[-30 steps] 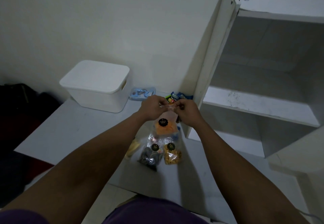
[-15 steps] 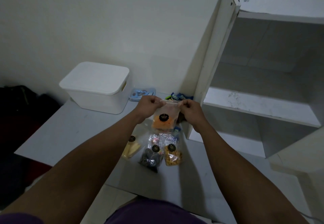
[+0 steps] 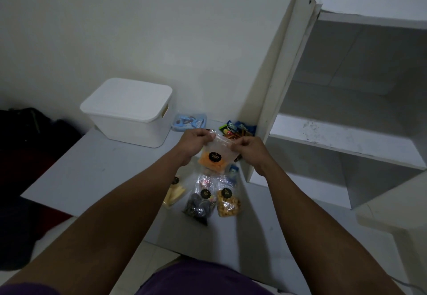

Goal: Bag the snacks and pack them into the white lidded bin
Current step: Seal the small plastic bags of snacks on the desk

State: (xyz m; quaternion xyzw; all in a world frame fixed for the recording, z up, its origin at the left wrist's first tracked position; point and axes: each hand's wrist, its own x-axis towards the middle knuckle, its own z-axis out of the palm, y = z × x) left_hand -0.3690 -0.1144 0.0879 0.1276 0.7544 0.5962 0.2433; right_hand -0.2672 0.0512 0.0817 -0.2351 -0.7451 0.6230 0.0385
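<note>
Orange snacks in a clear plastic zip bag (image 3: pixel 213 159) with a round black sticker: both hands pinch its top edge, left hand (image 3: pixel 195 141) at the left corner, right hand (image 3: pixel 250 150) at the right, fingers curled on the strip. Bag hangs just above the grey table (image 3: pixel 92 167). Under it lie three filled bags: pale sticks (image 3: pixel 173 194), dark round cookies (image 3: pixel 198 207), yellow puffs (image 3: pixel 227 204) (sealed or not, cannot tell). White lidded plastic bin (image 3: pixel 129 110) sits back left, lid on. Blue packet (image 3: pixel 188 122) just beside it; loose wrapped snacks (image 3: pixel 238 130) against the white shelf unit (image 3: pixel 323 137).
</note>
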